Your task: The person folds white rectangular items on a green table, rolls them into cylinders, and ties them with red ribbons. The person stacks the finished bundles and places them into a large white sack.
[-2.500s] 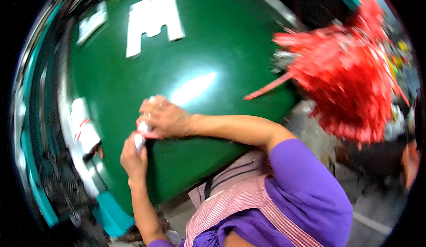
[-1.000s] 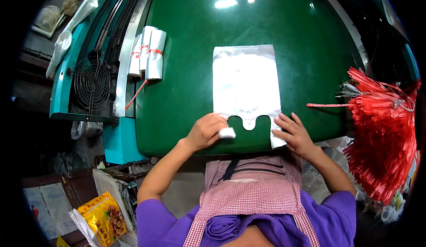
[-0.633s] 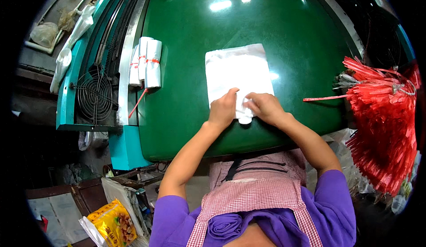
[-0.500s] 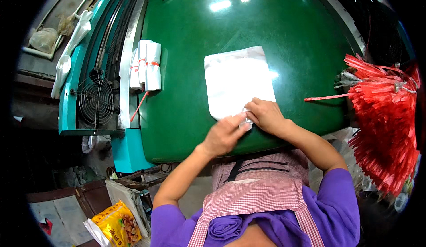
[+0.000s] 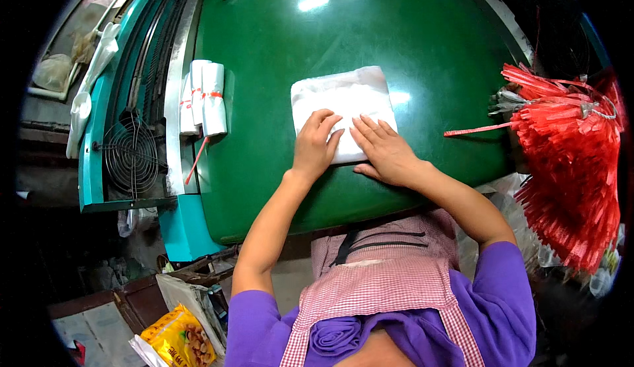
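Note:
A flat stack of white plastic bags (image 5: pixel 343 93) lies before me on a green tabletop (image 5: pixel 264 189), its near edge folded over toward the far side. My left hand (image 5: pixel 316 144) rests on the stack's near left part, fingers bent and thumb apart, gripping nothing. Across the near right part lies my right hand (image 5: pixel 386 152), palm down with its fingers stretched out on the plastic. Whatever is directly under both palms is hidden.
At the left edge sit several white bag rolls (image 5: pixel 212 100) tied with red strips, beside a loose red strip (image 5: pixel 197 161). A large bunch of red strips (image 5: pixel 561 175) hangs at right. A round wire guard (image 5: pixel 131 156) and a yellow packet (image 5: pixel 178 336) are on the left.
The near edge of the bags, pinched by my hands before, is now folded away from me. Both hands have moved forward onto the stack, and the right one has flattened out.

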Demonstrator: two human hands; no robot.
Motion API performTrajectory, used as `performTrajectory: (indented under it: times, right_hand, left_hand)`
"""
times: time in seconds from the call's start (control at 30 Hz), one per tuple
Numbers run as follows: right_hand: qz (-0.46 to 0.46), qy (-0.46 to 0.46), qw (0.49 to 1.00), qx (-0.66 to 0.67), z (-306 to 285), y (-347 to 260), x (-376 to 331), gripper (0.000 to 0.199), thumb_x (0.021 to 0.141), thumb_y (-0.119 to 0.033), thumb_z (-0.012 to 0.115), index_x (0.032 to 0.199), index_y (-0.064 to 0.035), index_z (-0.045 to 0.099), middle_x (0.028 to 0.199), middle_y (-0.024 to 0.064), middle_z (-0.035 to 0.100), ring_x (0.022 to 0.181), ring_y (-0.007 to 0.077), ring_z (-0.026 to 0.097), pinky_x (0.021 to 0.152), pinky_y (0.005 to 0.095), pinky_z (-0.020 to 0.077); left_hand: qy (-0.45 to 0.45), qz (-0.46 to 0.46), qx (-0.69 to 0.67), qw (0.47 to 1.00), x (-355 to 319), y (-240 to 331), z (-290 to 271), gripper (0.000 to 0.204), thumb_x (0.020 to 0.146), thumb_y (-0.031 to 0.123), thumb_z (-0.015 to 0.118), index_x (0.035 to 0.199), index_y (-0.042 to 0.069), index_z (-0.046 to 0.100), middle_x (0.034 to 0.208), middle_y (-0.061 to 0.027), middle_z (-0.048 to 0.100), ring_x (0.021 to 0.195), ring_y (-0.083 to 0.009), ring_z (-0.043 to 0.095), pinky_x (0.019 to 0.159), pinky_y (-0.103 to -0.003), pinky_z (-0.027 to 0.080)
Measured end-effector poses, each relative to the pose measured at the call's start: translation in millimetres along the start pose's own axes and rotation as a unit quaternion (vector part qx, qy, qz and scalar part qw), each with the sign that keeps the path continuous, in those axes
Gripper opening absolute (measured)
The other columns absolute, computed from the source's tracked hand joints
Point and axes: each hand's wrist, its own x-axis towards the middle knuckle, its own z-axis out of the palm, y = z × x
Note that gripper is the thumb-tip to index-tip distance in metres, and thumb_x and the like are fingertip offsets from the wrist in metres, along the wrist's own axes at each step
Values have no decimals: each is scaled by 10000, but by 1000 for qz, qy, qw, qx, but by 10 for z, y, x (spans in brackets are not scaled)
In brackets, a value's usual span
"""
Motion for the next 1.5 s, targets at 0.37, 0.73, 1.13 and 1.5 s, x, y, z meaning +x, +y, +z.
performTrajectory:
  times: [0.37,0.73,1.13,1.5]
  right_hand:
    - [240,37,684,688,-87,-669,-478,581,917,-181,575,1401,-11,303,1365,203,408,1210,252,489,966,341,448]
    - [-15,-17,874,485,-102,-33,-369,534,773,59,584,1286,-73,517,1297,171,519,1178,281,520,1014,381,408]
    - [-196,-181,960,79,-468,237,-268,442,839,-64,493,1274,9,465,1396,188,403,1305,332,373,1105,419,268]
    - [-27,-71,985,153,-526,-189,-523,422,754,-283,696,1020,27,594,1122,217,548,1034,388,511,895,448,424]
  left_hand:
    - [-176,36,170,969,-102,176,-146,228,685,84,637,901,40,577,869,-94,561,848,-250,572,720,-381,481]
    - [-364,24,-8,931,-676,172,-654,254,750,194,668,1000,168,641,1263,-89,518,1289,-354,360,1031,-650,159]
    - [-342,105,104,928,-199,310,-491,256,693,146,659,947,115,659,1365,-70,464,1279,-333,386,1052,-644,197]
    - [-225,-40,-47,972,-752,496,-643,274,824,157,629,1086,77,612,973,-142,651,931,-312,614,831,-401,484]
